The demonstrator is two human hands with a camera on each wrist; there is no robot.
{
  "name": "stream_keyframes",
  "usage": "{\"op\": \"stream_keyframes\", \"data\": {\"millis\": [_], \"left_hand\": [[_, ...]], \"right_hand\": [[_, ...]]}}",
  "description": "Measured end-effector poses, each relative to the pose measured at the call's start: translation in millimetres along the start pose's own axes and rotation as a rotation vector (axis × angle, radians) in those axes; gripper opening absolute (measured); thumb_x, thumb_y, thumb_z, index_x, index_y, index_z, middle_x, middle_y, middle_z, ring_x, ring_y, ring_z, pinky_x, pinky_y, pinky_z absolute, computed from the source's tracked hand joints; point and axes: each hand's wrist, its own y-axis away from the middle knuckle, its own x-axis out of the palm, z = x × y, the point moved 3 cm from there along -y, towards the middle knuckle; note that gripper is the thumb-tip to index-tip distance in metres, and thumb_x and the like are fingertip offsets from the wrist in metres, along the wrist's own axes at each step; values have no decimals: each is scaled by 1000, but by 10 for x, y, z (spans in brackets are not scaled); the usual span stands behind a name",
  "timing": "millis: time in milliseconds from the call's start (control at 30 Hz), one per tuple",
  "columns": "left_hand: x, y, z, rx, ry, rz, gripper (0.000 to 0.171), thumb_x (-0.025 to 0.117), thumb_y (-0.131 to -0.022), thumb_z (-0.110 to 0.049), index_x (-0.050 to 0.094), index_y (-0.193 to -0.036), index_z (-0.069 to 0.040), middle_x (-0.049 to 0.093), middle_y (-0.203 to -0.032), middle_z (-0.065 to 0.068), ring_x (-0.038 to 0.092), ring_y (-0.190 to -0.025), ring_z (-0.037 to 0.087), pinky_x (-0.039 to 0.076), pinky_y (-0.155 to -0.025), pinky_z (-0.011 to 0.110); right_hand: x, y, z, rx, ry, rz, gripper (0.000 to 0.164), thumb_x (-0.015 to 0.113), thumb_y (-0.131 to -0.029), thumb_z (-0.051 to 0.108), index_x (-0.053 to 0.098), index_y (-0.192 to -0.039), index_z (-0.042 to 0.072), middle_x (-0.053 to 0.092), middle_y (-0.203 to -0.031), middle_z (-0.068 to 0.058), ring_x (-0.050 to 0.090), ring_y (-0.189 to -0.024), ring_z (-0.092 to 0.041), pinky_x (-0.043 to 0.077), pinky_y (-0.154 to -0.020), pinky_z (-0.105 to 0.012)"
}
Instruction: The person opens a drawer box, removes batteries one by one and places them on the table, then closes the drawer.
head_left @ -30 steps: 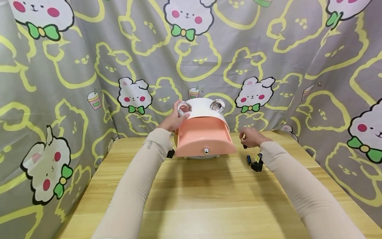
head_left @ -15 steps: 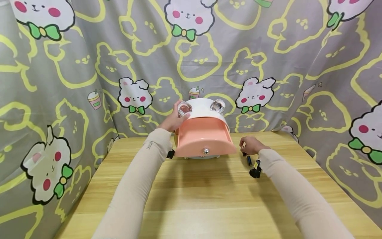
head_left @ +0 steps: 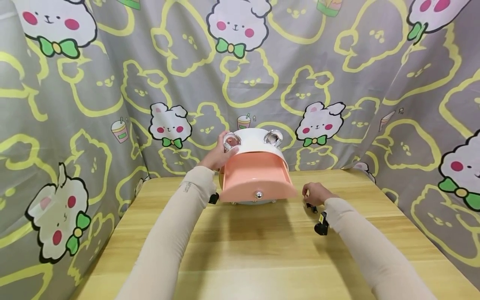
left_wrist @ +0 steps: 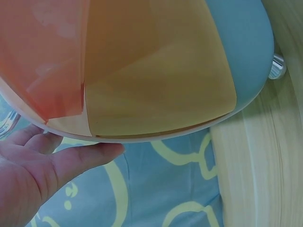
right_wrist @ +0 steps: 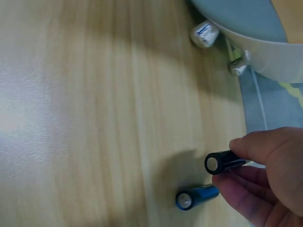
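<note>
A small drawer box with a white shell (head_left: 253, 141), two clear silvery ears and a peach drawer (head_left: 240, 192) pulled out stands at the back of the table. My left hand (head_left: 218, 154) holds the shell's left side by the ear, the thumb along the rim in the left wrist view. To the right of the box, my right hand (head_left: 316, 194) pinches a dark cylindrical battery (right_wrist: 225, 161) between thumb and fingers, low over the table. A blue battery (right_wrist: 196, 196) lies on the wood just below it in the right wrist view.
The wooden table (head_left: 255, 258) reaches toward me in front of the box. A patterned curtain (head_left: 247, 87) hangs behind and at both sides. A black wrist camera (head_left: 321, 225) sits under my right wrist, and the box rests on silvery feet (right_wrist: 205, 34).
My right hand, pinching the dark battery, has come down and slightly nearer, to beside the blue battery. The left hand keeps its hold on the box. The head view has tilted slightly.
</note>
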Motion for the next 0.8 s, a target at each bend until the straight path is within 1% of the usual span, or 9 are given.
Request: {"op": "stream_keyframes", "data": {"millis": [133,400,600,800], "left_hand": [[23,5,26,-5,0,0,82,52,-97,-48,-5,-153,-30,44,-138,27,48,-120,44,35,-104,52],[13,-8,6,-7,6,4,81,52,-97,-47,-4,-152,-31,44,-137,27,49,-120,43,35,-104,51],[-2,-34,-1,6,-16,1,81,52,-97,-46,-5,-152,-29,44,-137,27,50,-117,42,36,-102,51],[-2,-31,14,-2,-22,8,81,51,-97,-47,-6,-152,-29,44,-137,27,50,-117,42,37,-102,50]], "right_hand": [[60,13,-17,7,7,14,7,65,-83,3,58,-86,4,57,-70,-5,56,-52,-12,48,-60,-31],[81,-7,-40,42,39,66,6,64,-84,6,60,-88,3,57,-76,-7,49,-56,-15,44,-58,-30],[105,-36,-77,54,39,79,6,64,-84,6,60,-88,4,58,-77,-7,52,-59,-16,45,-58,-31],[141,-64,-84,56,26,82,5,64,-83,5,60,-85,4,58,-74,-6,55,-57,-15,47,-59,-31]]}}
